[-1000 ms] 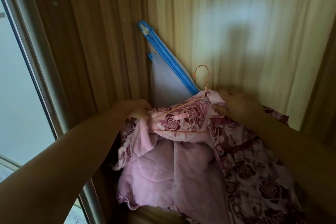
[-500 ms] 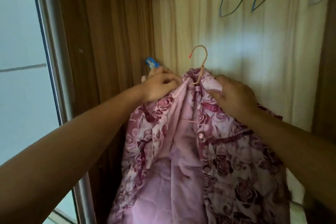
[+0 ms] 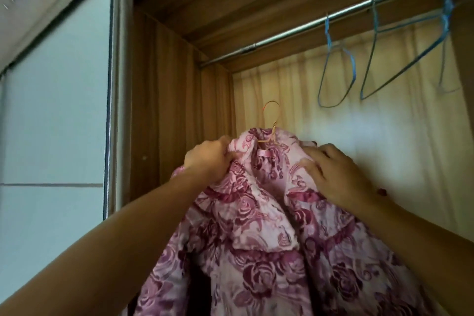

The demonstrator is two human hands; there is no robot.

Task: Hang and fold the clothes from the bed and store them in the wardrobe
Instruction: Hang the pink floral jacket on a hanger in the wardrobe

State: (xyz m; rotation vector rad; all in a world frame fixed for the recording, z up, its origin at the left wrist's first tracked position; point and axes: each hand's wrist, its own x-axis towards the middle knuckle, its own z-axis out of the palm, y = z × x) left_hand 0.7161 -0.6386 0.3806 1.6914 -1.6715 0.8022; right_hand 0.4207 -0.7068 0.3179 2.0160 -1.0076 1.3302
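While the rose-print jacket (image 3: 256, 226) is already threaded onto an orange wire hanger (image 3: 274, 128), it has not reached the rail (image 3: 307, 25). It is held up inside the wardrobe (image 3: 166, 123), toward the left end, with the hanger hook free in the air well below the rail.

Hands: the left hand (image 3: 210, 159) is closed in a fist on the left shoulder of the jacket, bunching the cloth just beside the collar. The right hand (image 3: 338, 174) lies over the right shoulder with fingers bent down onto the fabric and the thumb spread toward the collar. It appears to be gripping, though the fingertips' hold is partly hidden by cloth.

Surroundings: three blue wire hangers (image 3: 328, 36) hang bare toward the right of the rail. A pale sliding door (image 3: 56, 110) stands at the left.

Handling assessment: the jacket looks thick and padded, so it is judged soft, bulky and moderately heavy for a thin wire hanger. The cloth will sag and could slide off a shoulder if released unevenly. Holding by the shoulders steadies the load, but the hook is then unguided. Taking the hanger at its neck, just under the hook, would give better control for the lift. Rail space to the left of the blue hangers looks sufficient.
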